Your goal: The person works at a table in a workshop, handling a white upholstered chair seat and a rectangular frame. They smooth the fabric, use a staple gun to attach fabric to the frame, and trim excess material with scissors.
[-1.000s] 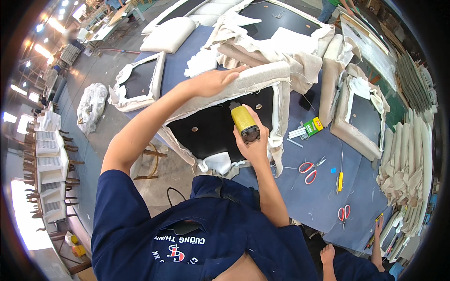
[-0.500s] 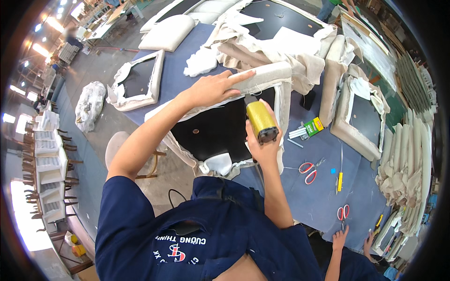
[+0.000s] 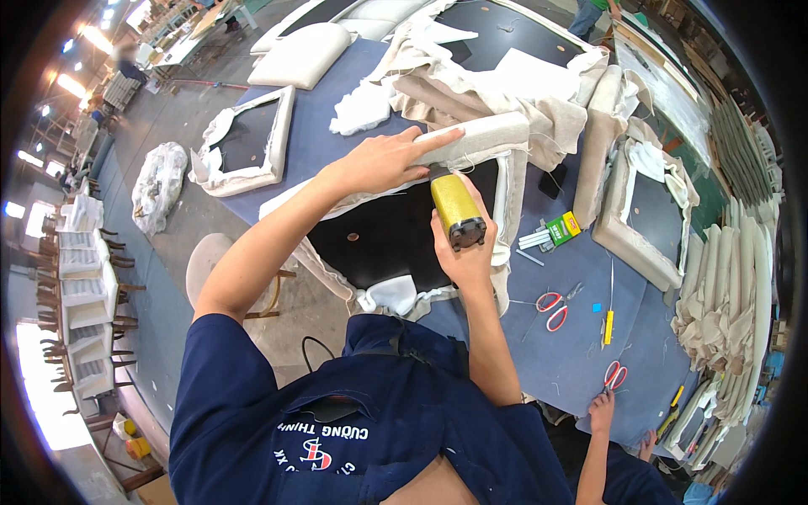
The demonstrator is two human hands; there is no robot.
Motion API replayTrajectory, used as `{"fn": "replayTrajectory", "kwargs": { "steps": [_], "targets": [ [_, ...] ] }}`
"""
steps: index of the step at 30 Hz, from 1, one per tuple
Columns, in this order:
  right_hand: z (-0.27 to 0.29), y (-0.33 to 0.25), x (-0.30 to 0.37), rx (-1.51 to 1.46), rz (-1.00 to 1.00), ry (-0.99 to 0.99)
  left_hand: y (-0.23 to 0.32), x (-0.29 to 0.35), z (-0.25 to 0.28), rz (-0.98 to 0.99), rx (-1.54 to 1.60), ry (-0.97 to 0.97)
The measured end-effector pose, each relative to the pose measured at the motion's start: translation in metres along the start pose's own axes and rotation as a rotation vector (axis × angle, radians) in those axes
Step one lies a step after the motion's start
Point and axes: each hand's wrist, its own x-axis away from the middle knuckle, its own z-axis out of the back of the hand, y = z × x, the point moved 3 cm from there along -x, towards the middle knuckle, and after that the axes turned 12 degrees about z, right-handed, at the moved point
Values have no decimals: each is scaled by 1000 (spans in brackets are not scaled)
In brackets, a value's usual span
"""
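A yellow staple gun (image 3: 455, 202) with a black end is gripped in my right hand (image 3: 465, 257). Its nose meets the inner far edge of a padded beige panel (image 3: 484, 135), whose black underside faces up. Along that same edge lies my left hand (image 3: 379, 160), holding the panel's fabric border. The left index finger stretches along the outer side and the thumb rests on the inner side, close to the gun's nose. White cloth (image 3: 394, 295) is loose on the panel's near edge. My right hand hides part of the panel.
On the blue table (image 3: 539, 353) are a green-yellow box (image 3: 562, 227) with staple strips, red-handled scissors (image 3: 551, 311), a yellow cutter (image 3: 608, 328) and a black phone (image 3: 552, 180). Other padded panels (image 3: 252, 143) surround me. At lower right, another person's hand (image 3: 601, 412) touches a second pair of scissors (image 3: 615, 375).
My right hand and the staple gun have moved slightly left along the panel edge, nearer my left thumb. The other person's hand has closed in on the lower scissors.
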Motion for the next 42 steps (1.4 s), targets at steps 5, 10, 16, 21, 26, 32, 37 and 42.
{"fn": "replayTrajectory", "kwargs": {
  "steps": [5, 10, 16, 21, 26, 32, 37, 42],
  "targets": [
    [-3, -5, 0, -23, -16, -45, 1, 0, 3, -10, 45, -64],
    [-7, -9, 9, -22, -27, -76, -30, -2, 21, -14, 359, -322],
    [-16, -5, 34, 19, 0, -122, -43, 0, 0, 101, 375, -214],
    [-25, 0, 43, 41, 15, -115, -24, 2, -4, 229, 58, -59],
    [-18, 0, 39, -23, -19, -130, -21, 12, -3, 144, -48, 88],
    [-4, 1, 17, -151, -211, 84, -20, 17, -3, 112, -70, 138],
    [-9, 10, 4, -98, -182, 70, -11, 14, 0, 126, -74, 65],
    [-18, 10, 9, -115, -187, 55, -16, 17, -2, 98, -78, 129]
  ]
}}
